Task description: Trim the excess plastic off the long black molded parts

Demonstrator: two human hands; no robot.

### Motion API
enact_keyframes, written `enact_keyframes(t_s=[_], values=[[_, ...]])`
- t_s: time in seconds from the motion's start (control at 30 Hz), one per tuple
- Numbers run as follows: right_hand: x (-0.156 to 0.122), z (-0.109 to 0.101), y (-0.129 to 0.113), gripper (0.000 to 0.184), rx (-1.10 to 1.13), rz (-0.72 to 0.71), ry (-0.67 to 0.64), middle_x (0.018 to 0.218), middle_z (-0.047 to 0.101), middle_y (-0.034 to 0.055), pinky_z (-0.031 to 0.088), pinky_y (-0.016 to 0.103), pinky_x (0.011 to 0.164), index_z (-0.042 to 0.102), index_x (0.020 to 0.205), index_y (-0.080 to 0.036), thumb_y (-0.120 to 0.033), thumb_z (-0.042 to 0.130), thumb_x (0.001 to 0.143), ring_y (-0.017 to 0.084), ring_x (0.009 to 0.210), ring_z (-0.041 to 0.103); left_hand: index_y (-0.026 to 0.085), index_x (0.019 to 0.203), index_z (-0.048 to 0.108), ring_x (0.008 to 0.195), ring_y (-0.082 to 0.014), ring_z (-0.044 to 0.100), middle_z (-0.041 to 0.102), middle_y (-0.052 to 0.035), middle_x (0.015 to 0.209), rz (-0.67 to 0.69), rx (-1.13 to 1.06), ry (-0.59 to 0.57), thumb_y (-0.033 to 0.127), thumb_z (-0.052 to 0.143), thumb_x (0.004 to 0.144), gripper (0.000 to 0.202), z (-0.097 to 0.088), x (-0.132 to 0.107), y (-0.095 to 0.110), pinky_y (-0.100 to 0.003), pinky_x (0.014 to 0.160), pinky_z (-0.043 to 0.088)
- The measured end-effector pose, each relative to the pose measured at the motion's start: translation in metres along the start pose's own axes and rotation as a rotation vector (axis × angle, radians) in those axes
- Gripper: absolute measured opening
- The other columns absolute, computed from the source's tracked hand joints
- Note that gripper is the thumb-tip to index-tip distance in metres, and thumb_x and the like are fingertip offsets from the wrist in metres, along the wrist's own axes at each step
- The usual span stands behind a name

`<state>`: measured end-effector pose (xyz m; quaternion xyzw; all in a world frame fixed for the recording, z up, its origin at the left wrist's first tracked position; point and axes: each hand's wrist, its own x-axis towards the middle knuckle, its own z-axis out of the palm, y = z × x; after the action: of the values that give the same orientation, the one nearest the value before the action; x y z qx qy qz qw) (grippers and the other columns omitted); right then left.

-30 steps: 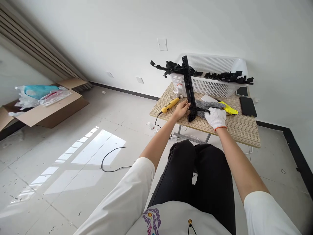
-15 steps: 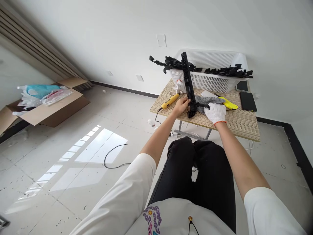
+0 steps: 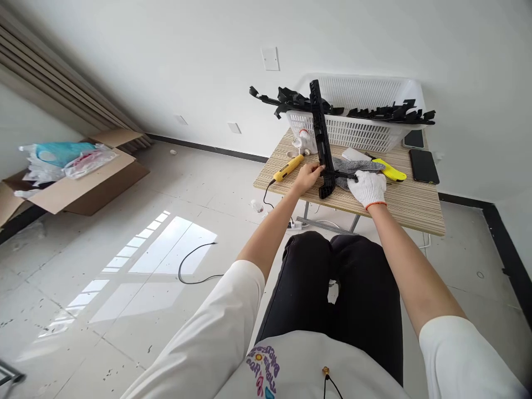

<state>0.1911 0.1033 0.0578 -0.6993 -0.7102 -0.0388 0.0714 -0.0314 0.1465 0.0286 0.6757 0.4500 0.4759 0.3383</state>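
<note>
My bare left hand (image 3: 308, 177) is closed on a long black plastic strip (image 3: 320, 124) near its lower end. The strip stands up at a slant, its far end above the basket rim. My right hand (image 3: 368, 187), in a white knit glove with an orange cuff edge, is closed around a slim black piece (image 3: 346, 175) reaching to the strip's side; I cannot tell whether it is a tool or part of the strip. Behind the right hand lie a grey knit glove (image 3: 358, 165) and a yellow-handled tool (image 3: 391, 170).
A white basket (image 3: 353, 136) at the table's back holds several black plastic parts (image 3: 390, 112). A yellow corded tool (image 3: 288, 168) lies left on the wooden table (image 3: 409, 208); phones (image 3: 424, 165) lie right. A cardboard box (image 3: 89, 185) and a black cable (image 3: 195, 282) are on the floor.
The view has shifted slightly. Both hands keep the same hold at the strip, which has hardly moved.
</note>
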Motion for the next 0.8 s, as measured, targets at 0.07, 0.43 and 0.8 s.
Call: enact_keyframes(t_s=[0.07, 0.43, 0.8], values=[[0.0006, 0.0003, 0.0002, 0.041, -0.010, 0.002, -0.004, 0.096, 0.077, 0.0168, 0.034, 0.043, 0.083, 0.077, 0.099, -0.018, -0.045, 0.045, 0.097, 0.032, 0.094, 0.069, 0.022, 0.059, 0.035, 0.060, -0.0143, 0.032, 0.033, 0.0025, 0.059, -0.001, -0.023, -0.008, 0.054, 0.065, 0.089, 0.053, -0.0009, 0.0005, 0.0025, -0.033, 0.062, 0.026], [0.0000, 0.0018, 0.0001, 0.040, -0.031, 0.004, 0.007, 0.096, 0.078, 0.0151, 0.033, 0.042, 0.081, 0.077, 0.099, -0.020, -0.046, 0.046, 0.097, 0.031, 0.094, 0.069, 0.021, 0.056, 0.037, 0.060, -0.0129, 0.031, 0.034, 0.0027, 0.058, -0.003, -0.120, -0.024, 0.062, 0.066, 0.085, 0.058, -0.0035, 0.0016, 0.0027, -0.031, 0.060, 0.026], [-0.0015, -0.0009, -0.0013, 0.043, -0.039, 0.000, 0.020, 0.095, 0.078, 0.0164, 0.034, 0.042, 0.081, 0.077, 0.100, -0.019, -0.046, 0.044, 0.097, 0.032, 0.095, 0.069, 0.021, 0.056, 0.035, 0.061, -0.0136, 0.032, 0.032, 0.0024, 0.059, -0.003, -0.126, -0.058, 0.046, 0.064, 0.089, 0.051, -0.0026, 0.0009, 0.0004, -0.033, 0.064, 0.029]])
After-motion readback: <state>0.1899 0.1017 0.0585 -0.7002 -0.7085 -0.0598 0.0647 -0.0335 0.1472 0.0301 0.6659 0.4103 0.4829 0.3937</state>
